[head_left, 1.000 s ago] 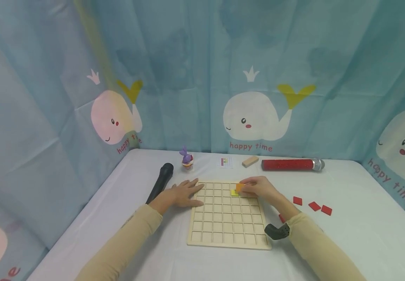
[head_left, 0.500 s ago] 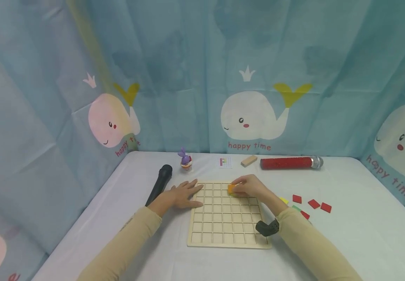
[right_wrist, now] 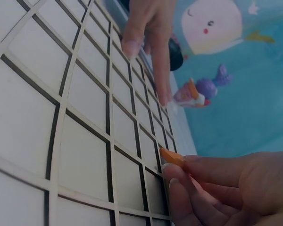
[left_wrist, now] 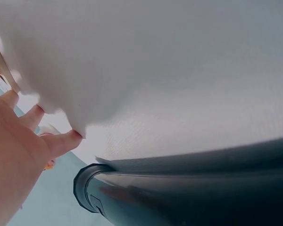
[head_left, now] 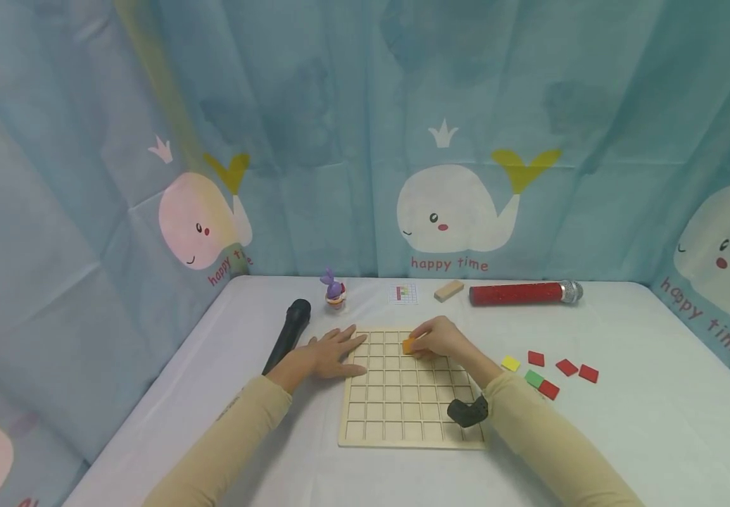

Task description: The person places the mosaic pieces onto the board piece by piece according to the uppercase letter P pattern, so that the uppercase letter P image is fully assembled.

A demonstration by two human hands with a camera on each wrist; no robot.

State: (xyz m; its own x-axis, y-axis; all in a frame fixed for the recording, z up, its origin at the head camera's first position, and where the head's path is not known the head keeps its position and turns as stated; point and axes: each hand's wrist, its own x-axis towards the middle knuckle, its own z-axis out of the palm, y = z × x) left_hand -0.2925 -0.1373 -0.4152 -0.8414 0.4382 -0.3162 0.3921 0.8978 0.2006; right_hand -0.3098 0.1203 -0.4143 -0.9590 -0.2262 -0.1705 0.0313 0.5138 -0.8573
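Note:
A pale wooden board (head_left: 393, 410) with a grid of square cells lies on the white table. My left hand (head_left: 331, 352) rests over its upper left edge with the fingers spread, also seen from behind the thumb side in the left wrist view. Between thumb and fingers, my right hand (head_left: 442, 338) pinches an orange square tile (head_left: 407, 346) close over the board's far row. In the right wrist view the orange tile (right_wrist: 172, 157) tilts with one corner right at a cell's frame. The cells beneath the right hand are hidden.
Right of the board lie a yellow tile (head_left: 510, 363), a green tile (head_left: 533, 378) and several red tiles (head_left: 567, 367). Behind it are a purple figurine (head_left: 335, 292), a small grid card (head_left: 404, 293), a wooden block (head_left: 449, 291) and a red microphone (head_left: 523, 293). A black microphone (head_left: 288, 334) lies left.
My right hand has moved left along the far row with the orange tile. A yellow tile seen beside it earlier is out of sight. Loose tiles at the right are uncovered. The left hand stays.

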